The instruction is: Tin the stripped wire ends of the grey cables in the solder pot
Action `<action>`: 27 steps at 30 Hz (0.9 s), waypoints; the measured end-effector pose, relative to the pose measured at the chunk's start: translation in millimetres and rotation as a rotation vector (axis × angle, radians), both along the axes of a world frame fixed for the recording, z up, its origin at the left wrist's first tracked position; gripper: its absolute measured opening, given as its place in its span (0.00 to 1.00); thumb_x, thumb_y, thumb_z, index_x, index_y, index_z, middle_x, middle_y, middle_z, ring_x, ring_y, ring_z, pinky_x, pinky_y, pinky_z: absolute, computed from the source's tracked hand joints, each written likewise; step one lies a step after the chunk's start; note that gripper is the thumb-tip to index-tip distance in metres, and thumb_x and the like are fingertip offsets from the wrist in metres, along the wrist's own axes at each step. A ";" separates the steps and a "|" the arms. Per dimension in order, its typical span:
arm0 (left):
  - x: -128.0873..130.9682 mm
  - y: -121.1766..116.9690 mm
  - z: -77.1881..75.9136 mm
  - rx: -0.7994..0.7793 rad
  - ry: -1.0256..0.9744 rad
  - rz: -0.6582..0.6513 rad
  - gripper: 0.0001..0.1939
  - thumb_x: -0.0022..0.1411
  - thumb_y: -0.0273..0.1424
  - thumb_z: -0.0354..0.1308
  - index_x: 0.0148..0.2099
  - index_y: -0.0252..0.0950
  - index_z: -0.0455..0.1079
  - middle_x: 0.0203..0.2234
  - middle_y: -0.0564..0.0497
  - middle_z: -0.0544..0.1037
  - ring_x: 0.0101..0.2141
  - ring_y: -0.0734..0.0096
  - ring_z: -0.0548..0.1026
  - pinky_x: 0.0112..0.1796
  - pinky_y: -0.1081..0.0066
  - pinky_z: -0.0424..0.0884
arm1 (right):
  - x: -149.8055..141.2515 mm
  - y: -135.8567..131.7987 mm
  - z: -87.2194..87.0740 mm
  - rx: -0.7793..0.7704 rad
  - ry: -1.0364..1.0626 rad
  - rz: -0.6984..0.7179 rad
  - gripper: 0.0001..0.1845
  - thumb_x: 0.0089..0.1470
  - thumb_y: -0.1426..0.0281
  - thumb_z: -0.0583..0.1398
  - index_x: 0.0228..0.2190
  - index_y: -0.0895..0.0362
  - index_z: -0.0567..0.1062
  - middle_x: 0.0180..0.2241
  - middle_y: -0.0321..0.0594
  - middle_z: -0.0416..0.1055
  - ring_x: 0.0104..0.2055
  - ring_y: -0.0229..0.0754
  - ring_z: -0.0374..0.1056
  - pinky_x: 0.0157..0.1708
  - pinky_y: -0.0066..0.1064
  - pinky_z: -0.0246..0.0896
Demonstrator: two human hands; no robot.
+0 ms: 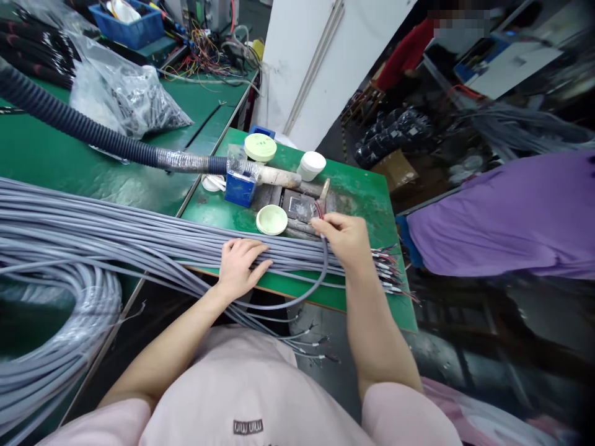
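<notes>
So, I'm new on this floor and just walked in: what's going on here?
A person at a green-topped bench has a long bundle of grey cables laid across it. Their left hand rests flat on the bundle, while their right hand pinches thin coloured wires at one cable's end. A coil of grey cable lies to the left.

Workshop. Green worktop (360,186) sits just beside a longer green worktop (93,164), both metal-edged. Blue crate (126,25) at the far end of the long one. White partition (302,74) behind, pale rods running up it. Grey floor (469,353) at right, with black bags (393,136) and a cardboard box (395,170) on it. Right side of the room is dim.
</notes>
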State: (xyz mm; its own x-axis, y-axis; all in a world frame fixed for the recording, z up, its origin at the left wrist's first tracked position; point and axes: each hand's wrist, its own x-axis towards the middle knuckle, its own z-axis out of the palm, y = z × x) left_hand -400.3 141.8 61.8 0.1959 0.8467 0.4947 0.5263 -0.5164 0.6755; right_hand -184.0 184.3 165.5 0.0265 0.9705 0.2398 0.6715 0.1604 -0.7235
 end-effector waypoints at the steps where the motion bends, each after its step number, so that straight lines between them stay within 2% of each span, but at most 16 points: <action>1: 2.4 -1.8 2.6 -0.040 -0.122 -0.009 0.11 0.61 0.37 0.59 0.45 0.39 0.74 0.41 0.47 0.79 0.45 0.61 0.73 0.50 0.57 0.59 | -6.0 -13.6 1.5 0.011 0.042 0.016 0.16 0.49 0.64 0.60 0.15 0.58 0.69 0.15 0.31 0.58 0.21 0.34 0.54 0.24 0.28 0.48; 4: 19.1 -11.0 15.4 -0.305 -0.617 -0.110 0.15 0.57 0.38 0.63 0.45 0.39 0.74 0.39 0.47 0.78 0.42 0.64 0.74 0.48 0.60 0.65 | -22.7 -44.2 -2.4 0.035 0.124 0.061 0.16 0.51 0.65 0.61 0.16 0.57 0.70 0.18 0.32 0.61 0.22 0.34 0.56 0.25 0.28 0.51; 7: 45.2 -22.9 32.6 -0.730 -1.075 -0.249 0.24 0.52 0.40 0.66 0.50 0.38 0.70 0.42 0.48 0.76 0.41 0.67 0.74 0.42 0.66 0.70 | -35.9 -60.8 -12.9 0.074 0.137 0.074 0.14 0.52 0.66 0.60 0.18 0.56 0.71 0.19 0.33 0.63 0.23 0.36 0.58 0.26 0.29 0.54; 9: 59.5 -29.4 41.9 -0.943 -1.243 -0.303 0.21 0.51 0.39 0.66 0.47 0.37 0.71 0.40 0.49 0.76 0.40 0.69 0.74 0.39 0.70 0.70 | -41.4 -67.7 -19.1 0.107 0.120 0.084 0.13 0.53 0.66 0.59 0.19 0.55 0.72 0.21 0.35 0.66 0.26 0.38 0.61 0.28 0.30 0.56; 11: 67.0 -33.7 46.4 -1.054 -1.329 -0.379 0.16 0.48 0.33 0.67 0.40 0.34 0.72 0.35 0.50 0.76 0.37 0.70 0.75 0.39 0.71 0.70 | -43.3 -73.3 -22.3 0.121 0.098 0.080 0.12 0.54 0.67 0.58 0.20 0.54 0.72 0.23 0.36 0.69 0.29 0.40 0.63 0.30 0.32 0.57; 13: 68.1 -36.7 45.5 -1.109 -1.385 -0.470 0.15 0.44 0.27 0.66 0.37 0.33 0.72 0.34 0.51 0.77 0.36 0.71 0.75 0.41 0.69 0.71 | -42.2 -78.3 -22.6 0.112 0.083 0.053 0.12 0.54 0.67 0.58 0.20 0.54 0.72 0.24 0.36 0.69 0.28 0.40 0.63 0.30 0.32 0.57; 15: 66.3 -39.4 41.4 -1.131 -1.443 -0.505 0.17 0.42 0.24 0.65 0.38 0.34 0.73 0.36 0.51 0.77 0.36 0.71 0.75 0.42 0.66 0.72 | -40.2 -82.4 -21.6 0.105 0.098 0.026 0.12 0.54 0.66 0.59 0.20 0.54 0.72 0.22 0.35 0.67 0.26 0.38 0.61 0.28 0.31 0.56; 19: 66.1 -44.4 35.2 -1.074 -1.513 -0.364 0.17 0.46 0.32 0.69 0.40 0.35 0.74 0.32 0.52 0.77 0.32 0.74 0.75 0.35 0.71 0.73 | -39.9 -87.8 -21.2 0.099 0.177 0.021 0.12 0.53 0.67 0.60 0.20 0.55 0.73 0.20 0.33 0.66 0.25 0.37 0.61 0.27 0.29 0.56; 22: 67.9 -45.4 37.2 -1.031 -1.518 -0.278 0.19 0.44 0.37 0.72 0.37 0.34 0.75 0.25 0.55 0.74 0.27 0.79 0.71 0.29 0.78 0.69 | -40.7 -89.7 -25.2 0.039 0.271 0.039 0.11 0.53 0.66 0.60 0.21 0.55 0.74 0.21 0.33 0.69 0.24 0.36 0.62 0.27 0.29 0.58; 24: 67.0 -44.4 40.8 -1.005 -1.514 -0.266 0.17 0.42 0.37 0.72 0.33 0.34 0.74 0.23 0.56 0.72 0.26 0.80 0.70 0.28 0.79 0.67 | -39.8 -91.6 -29.7 -0.030 0.354 0.060 0.10 0.53 0.65 0.61 0.23 0.56 0.76 0.21 0.34 0.71 0.25 0.36 0.64 0.28 0.29 0.60; 27: 61.5 -41.1 46.0 -0.945 -1.508 -0.253 0.14 0.45 0.35 0.71 0.29 0.33 0.71 0.25 0.56 0.72 0.27 0.80 0.69 0.31 0.77 0.67 | -38.1 -98.3 -38.1 -0.124 0.456 0.086 0.07 0.50 0.65 0.63 0.30 0.56 0.77 0.23 0.34 0.73 0.25 0.37 0.67 0.28 0.29 0.64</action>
State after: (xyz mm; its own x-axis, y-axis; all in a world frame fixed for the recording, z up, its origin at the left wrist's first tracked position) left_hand -338.9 100.7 107.8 0.2358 0.9435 -0.2326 -0.7810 0.3264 0.5324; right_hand -222.0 86.0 127.4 0.0203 0.9943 0.1050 0.2696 0.0957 -0.9582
